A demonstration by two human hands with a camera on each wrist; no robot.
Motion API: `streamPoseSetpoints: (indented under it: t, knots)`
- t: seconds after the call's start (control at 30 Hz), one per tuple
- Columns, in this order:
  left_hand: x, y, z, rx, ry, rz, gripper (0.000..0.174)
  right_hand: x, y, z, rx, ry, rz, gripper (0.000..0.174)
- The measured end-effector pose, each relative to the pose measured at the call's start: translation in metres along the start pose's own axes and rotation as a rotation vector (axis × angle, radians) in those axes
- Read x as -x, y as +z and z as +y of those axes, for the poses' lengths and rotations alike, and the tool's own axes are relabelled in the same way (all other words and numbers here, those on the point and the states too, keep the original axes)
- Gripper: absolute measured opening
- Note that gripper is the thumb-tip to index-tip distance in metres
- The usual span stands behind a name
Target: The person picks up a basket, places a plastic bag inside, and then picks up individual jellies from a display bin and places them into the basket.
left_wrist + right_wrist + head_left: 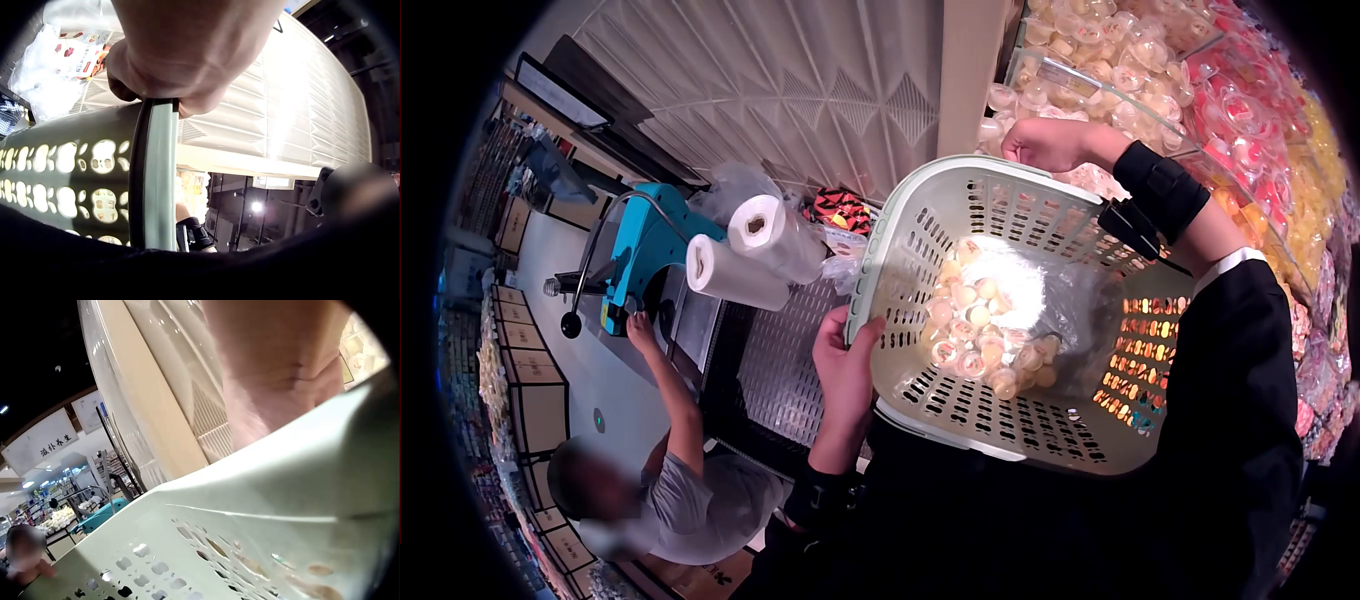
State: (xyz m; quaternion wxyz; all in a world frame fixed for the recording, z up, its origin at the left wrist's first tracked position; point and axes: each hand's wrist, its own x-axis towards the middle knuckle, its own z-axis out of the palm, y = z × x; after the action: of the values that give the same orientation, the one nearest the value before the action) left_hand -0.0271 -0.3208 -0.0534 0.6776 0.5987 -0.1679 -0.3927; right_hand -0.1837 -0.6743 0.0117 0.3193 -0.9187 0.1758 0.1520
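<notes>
A pale green plastic shopping basket (890,250) with slotted walls is tilted in front of the person. The left hand (845,370) grips its left rim, thumb over the inside edge; the left wrist view shows that hand (181,81) wrapped over the rim. At the far rim, the right hand (1050,145) holds on with curled fingers; the right wrist view has the hand (269,412) behind the basket wall (187,519), fingertips hidden. Inside the basket, a clear plastic bag (1090,330) lies with several small pale jelly cups (975,360).
Bins of wrapped jelly cups (1240,110) line the right. On the left are white plastic bag rolls (740,270), a perforated dark counter (785,350) and a teal machine (640,245). Another person (710,500) reaches to that machine. A ribbed panel (800,80) stands behind.
</notes>
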Motion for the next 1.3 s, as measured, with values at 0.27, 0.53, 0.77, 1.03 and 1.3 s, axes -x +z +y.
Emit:
streamPoseSetpoints:
  t: [0.27,0.53,0.77,1.03,1.3]
  knots:
    - [-0.001,-0.002,-0.003,-0.003,0.006,-0.022,0.02,0.017,-0.012,-0.011,-0.123,0.136,-0.036,0.003]
    - [-0.005,-0.002,0.0,-0.009,-0.016,-0.04,0.017,0.04,-0.021,-0.018,-0.133,0.151,0.005,0.012]
    - [-0.004,-0.004,-0.002,0.001,0.007,-0.037,0.016,0.08,-0.051,-0.027,-0.106,0.108,0.158,0.014]
    - [-0.002,-0.007,-0.003,-0.078,-0.014,-0.008,0.016,0.15,-0.064,-0.114,-0.08,0.044,0.465,0.016]
    - [-0.003,-0.005,-0.002,-0.07,0.009,-0.02,0.016,0.139,-0.013,-0.137,0.234,-0.055,0.182,0.014]
